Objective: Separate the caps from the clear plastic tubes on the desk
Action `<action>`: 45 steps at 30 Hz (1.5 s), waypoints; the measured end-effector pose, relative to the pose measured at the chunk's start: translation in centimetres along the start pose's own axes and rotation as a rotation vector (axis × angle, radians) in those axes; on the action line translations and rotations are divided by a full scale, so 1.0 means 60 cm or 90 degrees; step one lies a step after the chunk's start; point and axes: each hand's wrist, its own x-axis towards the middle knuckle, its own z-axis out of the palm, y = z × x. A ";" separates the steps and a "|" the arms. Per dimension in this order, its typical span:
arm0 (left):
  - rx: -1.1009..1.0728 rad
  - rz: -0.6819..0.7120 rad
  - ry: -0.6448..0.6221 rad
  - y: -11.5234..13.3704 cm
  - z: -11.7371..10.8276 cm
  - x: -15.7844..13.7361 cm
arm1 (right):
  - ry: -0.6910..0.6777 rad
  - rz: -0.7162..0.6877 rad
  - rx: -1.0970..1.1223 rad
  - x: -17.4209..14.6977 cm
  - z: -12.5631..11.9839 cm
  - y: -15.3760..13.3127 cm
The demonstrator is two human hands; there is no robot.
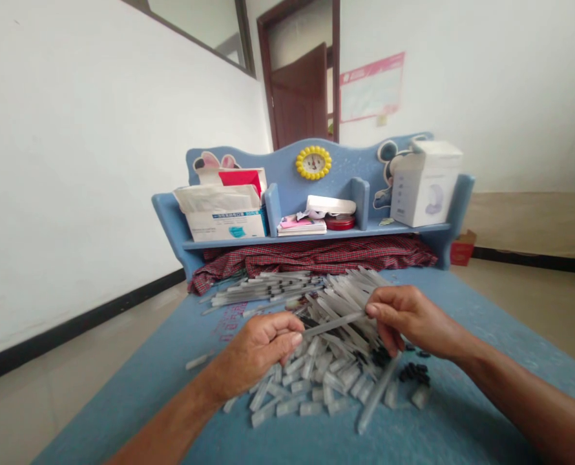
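Note:
A slim translucent pen barrel (334, 323) stretches between both hands, slightly higher at its right end. My left hand (263, 345) pinches its left end between thumb and fingers. At the other end, the thumb and forefinger of my right hand (406, 316) are closed on it. Another translucent barrel (378, 395) slants down from beneath my right hand; whether the curled lower fingers touch it, I cannot tell. Below the hands lie many short clear pen caps (311, 384). Small black plugs (415, 373) are scattered by my right wrist. Behind is a heap of loose barrels (355, 287).
Pens with dark bands (268, 287) are piled at the back left of the blue table (181, 413). A checked cloth (311, 254) lies under the shelf (365, 229), which carries a mask box (219, 223), a red tin (340, 223) and a white box (428, 187).

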 end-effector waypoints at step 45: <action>-0.177 -0.067 -0.068 -0.010 -0.004 0.004 | 0.016 -0.013 0.180 0.005 -0.009 0.002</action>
